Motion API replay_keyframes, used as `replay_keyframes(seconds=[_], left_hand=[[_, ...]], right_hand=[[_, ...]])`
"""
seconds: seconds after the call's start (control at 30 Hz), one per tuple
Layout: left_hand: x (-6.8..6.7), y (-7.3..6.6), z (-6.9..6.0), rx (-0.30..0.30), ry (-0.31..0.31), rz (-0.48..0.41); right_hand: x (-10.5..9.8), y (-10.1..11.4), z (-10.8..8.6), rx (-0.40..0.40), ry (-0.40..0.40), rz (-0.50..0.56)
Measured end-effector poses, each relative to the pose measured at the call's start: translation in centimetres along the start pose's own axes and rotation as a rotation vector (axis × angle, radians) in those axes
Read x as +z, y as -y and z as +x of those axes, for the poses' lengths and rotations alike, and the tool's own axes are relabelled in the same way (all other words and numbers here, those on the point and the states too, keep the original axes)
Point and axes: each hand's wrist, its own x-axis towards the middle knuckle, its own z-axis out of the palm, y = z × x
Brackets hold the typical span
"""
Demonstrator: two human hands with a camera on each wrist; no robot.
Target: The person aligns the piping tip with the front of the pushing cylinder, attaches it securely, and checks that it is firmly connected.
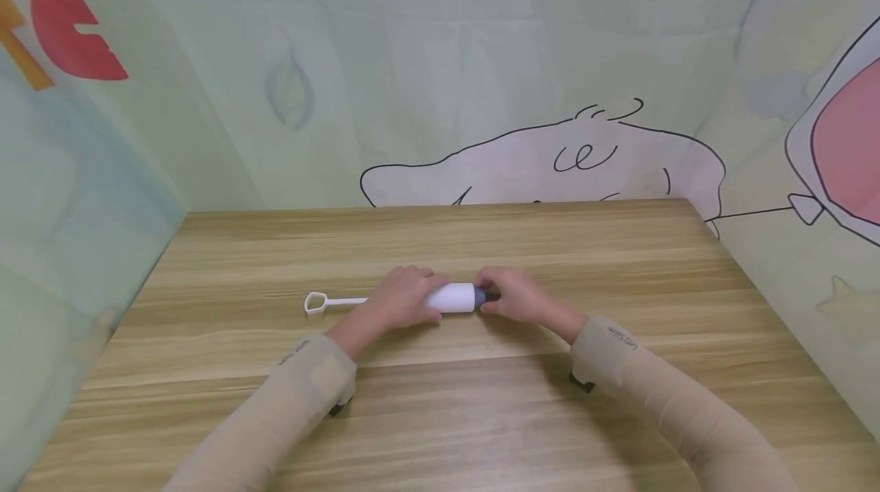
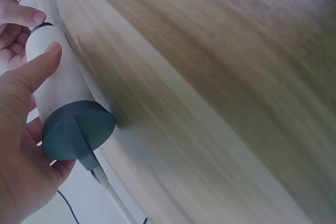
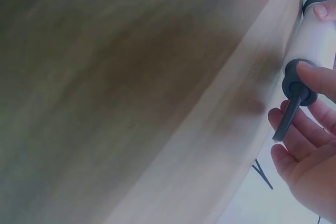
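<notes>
A syringe-like pump with a white barrel (image 1: 455,299) lies lengthwise across the wooden table. Its thin white rod (image 1: 347,301) runs left to a loop handle (image 1: 307,304). My left hand (image 1: 406,299) grips the barrel from above, thumb on the near side. The left wrist view shows the dark rear cap (image 2: 71,129) where the rod enters. At the other end, my right hand (image 1: 520,297) pinches the dark front cap (image 3: 290,85), with the thumb on it. A narrow dark nozzle (image 3: 286,120) sticks out past those fingers. Part of the barrel is hidden under my left hand.
The wooden table (image 1: 440,415) spreads around both hands. Behind it and along its sides hangs a pale green cloth (image 1: 440,79) with cartoon drawings. Bands with small dark devices sit under both sleeved wrists.
</notes>
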Motion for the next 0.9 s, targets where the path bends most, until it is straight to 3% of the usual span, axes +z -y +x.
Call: replay_keyframes(seconds=[0.27, 0.57, 0.73, 0.9], left_hand=[[-0.2, 0.2, -0.2, -0.009, 0.002, -0.013], [-0.3, 0.6, -0.7, -0.002, -0.030, -0.036], [-0.9, 1.1, -2.1, -0.022, -0.053, -0.107], [-1.5, 2.0, -4.1, -0.079, -0.078, -0.188]], right_hand=[[0.0, -0.1, 0.0, -0.036, 0.022, -0.028], [-0.1, -0.6, -0.4, -0.058, 0.014, 0.026], [-0.8, -1.0, -1.4, 0.013, 0.026, 0.109], [-1.8, -2.1, -2.8, 0.008, 0.000, 0.173]])
